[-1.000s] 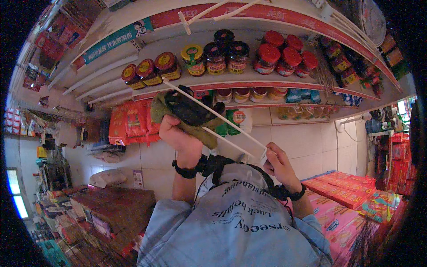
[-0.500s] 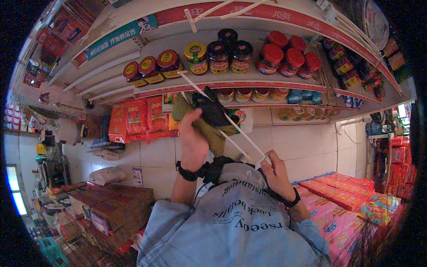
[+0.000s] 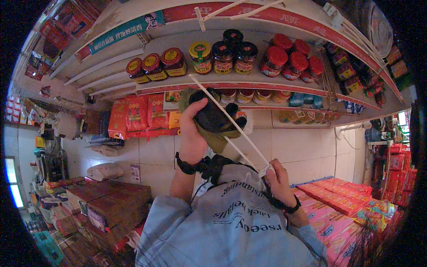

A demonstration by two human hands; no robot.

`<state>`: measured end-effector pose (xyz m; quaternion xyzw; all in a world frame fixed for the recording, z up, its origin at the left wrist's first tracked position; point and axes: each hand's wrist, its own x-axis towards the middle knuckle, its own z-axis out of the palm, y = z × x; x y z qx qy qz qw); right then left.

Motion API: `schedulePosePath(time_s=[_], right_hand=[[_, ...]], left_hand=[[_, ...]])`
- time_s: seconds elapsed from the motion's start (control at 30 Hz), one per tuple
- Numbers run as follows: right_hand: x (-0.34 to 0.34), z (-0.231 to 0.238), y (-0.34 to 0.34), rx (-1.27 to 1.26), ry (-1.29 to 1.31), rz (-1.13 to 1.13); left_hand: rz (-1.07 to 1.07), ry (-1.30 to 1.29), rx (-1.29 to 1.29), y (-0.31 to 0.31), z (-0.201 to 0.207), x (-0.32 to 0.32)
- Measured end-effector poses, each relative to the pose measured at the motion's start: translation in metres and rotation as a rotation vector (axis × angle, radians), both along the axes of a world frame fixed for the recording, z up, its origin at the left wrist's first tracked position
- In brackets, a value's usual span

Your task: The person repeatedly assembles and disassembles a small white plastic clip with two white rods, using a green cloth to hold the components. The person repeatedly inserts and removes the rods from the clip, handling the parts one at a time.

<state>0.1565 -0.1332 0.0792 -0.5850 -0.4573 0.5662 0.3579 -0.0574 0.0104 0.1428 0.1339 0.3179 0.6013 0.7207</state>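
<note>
My left hand is closed on an olive-and-black cloth; dark finger-like lumps at its right side make it look like a work glove, but I cannot be sure. Part of my fingers is hidden behind it. My right hand, lower right in front of my chest, grips the joined end of a white two-pronged wire rod, which looks like a shelf divider. One prong crosses in front of the cloth and sticks out beyond it, up toward the shelf edge. The other runs behind or into the cloth.
Above stands a shelf with dark-lidded jars, red-lidded jars and more white rods. Red packets sit on the lower tier. Brown cartons are at lower left, pink boxes at lower right.
My left hand has closed further around the cloth, and the cloth has turned so more of its black side shows. The rod has shifted slightly right; my right hand still grips its end.
</note>
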Motion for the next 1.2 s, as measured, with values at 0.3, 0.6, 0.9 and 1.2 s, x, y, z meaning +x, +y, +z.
schedulePosePath(time_s=[0.3,0.6,0.9,1.2], right_hand=[[-0.003,0.009,0.002,0.304,-0.641,0.041],[-0.027,0.026,0.04,0.247,-0.385,-0.033],[-0.016,0.017,0.017,0.168,-0.398,0.068],[-0.024,0.016,0.029,0.22,-0.426,0.045]], left_hand=[[0.162,0.017,0.223,-0.013,-0.006,0.017],[-0.181,-0.186,-0.083,-0.018,-0.025,0.038],[0.137,0.106,0.007,0.016,-0.001,0.007],[0.144,0.89,0.665,-0.016,-0.058,0.022]])
